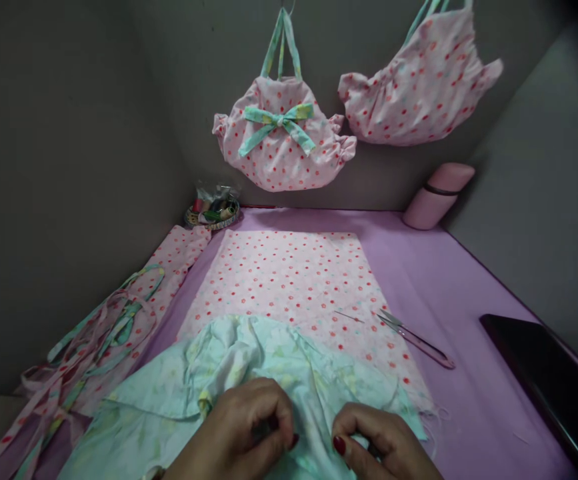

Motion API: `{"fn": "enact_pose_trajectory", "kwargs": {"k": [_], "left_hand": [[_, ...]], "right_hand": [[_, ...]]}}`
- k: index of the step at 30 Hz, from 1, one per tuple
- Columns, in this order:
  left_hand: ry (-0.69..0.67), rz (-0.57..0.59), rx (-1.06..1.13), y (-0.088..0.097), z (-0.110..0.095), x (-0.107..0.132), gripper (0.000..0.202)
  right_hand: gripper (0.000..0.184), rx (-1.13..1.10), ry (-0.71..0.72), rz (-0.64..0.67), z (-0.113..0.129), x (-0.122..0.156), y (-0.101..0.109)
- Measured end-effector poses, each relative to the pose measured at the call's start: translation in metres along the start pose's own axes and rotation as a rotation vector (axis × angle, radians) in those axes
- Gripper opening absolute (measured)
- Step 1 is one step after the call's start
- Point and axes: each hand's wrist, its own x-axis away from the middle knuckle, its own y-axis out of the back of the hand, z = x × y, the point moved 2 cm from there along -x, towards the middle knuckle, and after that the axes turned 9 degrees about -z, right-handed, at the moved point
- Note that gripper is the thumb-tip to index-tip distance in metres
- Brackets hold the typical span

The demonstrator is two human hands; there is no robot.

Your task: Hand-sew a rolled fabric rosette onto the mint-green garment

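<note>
Item: mint-green cloth (229,360), crumpled, at the near edge of the counter (459,280), overlapping a pink dotted cloth (289,273).
Left hand (241,427): grip pinching a fold of the mint-green cloth.
Right hand (381,443): grip pinching the same cloth just beside it.
Snips (413,340): lying apart, to the right.
Step, as judged: working a fold between the fingertips. The next move calls for close, steady pinches.

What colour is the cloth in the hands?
The cloth is pale mint green, faintly printed; head view.
</note>
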Motion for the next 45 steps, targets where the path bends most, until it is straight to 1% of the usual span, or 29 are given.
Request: {"fn": "enact_pose_trajectory", "kwargs": {"k": [3,5,7,9,11,12,13,14,15,16,18,20,22,24,25,27,29,30,32,35,37,39,41,43,45], "left_hand": [[-0.138,-0.027,-0.071,0.003,-0.003,0.003,0.013],[-0.221,-0.061,-0.087,0.003,-0.005,0.004,0.014],[-0.265,-0.113,-0.111,0.001,-0.006,0.005,0.018],[-0.318,-0.207,-0.177,-0.001,-0.005,0.007,0.021],[-0.446,-0.304,-0.282,-0.008,-0.005,0.008,0.03],[-0.551,-0.318,-0.334,-0.014,-0.005,0.009,0.032],[-0.618,-0.33,-0.391,-0.02,-0.006,0.009,0.033],[-0.621,-0.35,-0.458,-0.027,-0.005,0.008,0.034],[-0.642,-0.344,-0.518,-0.033,-0.005,0.006,0.032],[-0.637,-0.343,-0.54,-0.037,-0.005,0.005,0.026],[-0.648,-0.362,-0.518,-0.042,-0.004,0.003,0.024],[-0.647,-0.386,-0.484,-0.041,-0.003,0.002,0.023],[-0.65,-0.387,-0.482,-0.039,-0.001,0.004,0.022],[-0.669,-0.372,-0.469,-0.036,0.001,0.006,0.022],[-0.668,-0.358,-0.457,-0.035,0.001,0.007,0.022],[-0.638,-0.33,-0.43,-0.033,0.001,0.009,0.018],[-0.558,-0.309,-0.426,-0.032,0.001,0.01,0.016],[-0.51,-0.306,-0.429,-0.031,0.001,0.009,0.016],[-0.436,-0.297,-0.419,-0.031,0.0,0.008,0.018],[-0.411,-0.252,-0.325,-0.034,-0.003,0.006,0.019],[-0.375,-0.233,-0.235,-0.036,-0.004,0.006,0.016],[-0.269,-0.235,-0.162,-0.038,-0.004,0.006,0.013],[-0.126,-0.25,-0.093,-0.039,-0.003,0.005,0.016],[-0.018,-0.269,-0.013,-0.038,-0.002,0.004,0.02],[0.007,-0.279,0.046,-0.038,-0.001,0.004,0.018]], "right_hand": [[0.024,-0.01,-0.006,-0.016,0.003,0.0,0.0],[0.025,-0.06,-0.039,-0.021,0.004,0.0,0.001],[0.028,-0.158,-0.108,-0.01,0.006,-0.001,0.002],[0.033,-0.293,-0.208,-0.003,0.008,-0.003,0.002],[0.035,-0.431,-0.293,-0.034,0.01,-0.004,0.003],[0.035,-0.491,-0.321,-0.063,0.01,-0.005,0.003],[0.034,-0.541,-0.332,-0.088,0.011,-0.005,0.003],[0.033,-0.578,-0.335,-0.109,0.012,-0.005,0.003],[0.032,-0.604,-0.336,-0.127,0.012,-0.005,0.002],[0.031,-0.625,-0.334,-0.145,0.012,-0.004,0.003],[0.028,-0.681,-0.339,-0.181,0.012,-0.002,0.004],[0.023,-0.776,-0.357,-0.21,0.01,0.001,0.008],[0.021,-0.835,-0.365,-0.207,0.008,0.004,0.014],[0.023,-0.76,-0.331,-0.209,0.005,0.008,0.022],[0.024,-0.685,-0.303,-0.234,0.003,0.01,0.026],[0.025,-0.528,-0.262,-0.332,-0.001,0.014,0.035],[0.025,-0.417,-0.242,-0.41,-0.005,0.02,0.04],[0.025,-0.371,-0.237,-0.42,-0.006,0.023,0.041],[0.025,-0.284,-0.227,-0.399,-0.008,0.027,0.043],[0.022,-0.18,-0.2,-0.4,-0.01,0.03,0.048],[0.019,-0.098,-0.137,-0.386,-0.008,0.029,0.051],[0.014,0.023,-0.028,-0.305,-0.003,0.027,0.049],[0.01,0.137,0.074,-0.237,0.002,0.027,0.041],[0.009,0.206,0.128,-0.258,0.005,0.028,0.03],[0.011,0.234,0.141,-0.312,0.005,0.029,0.021]]}}
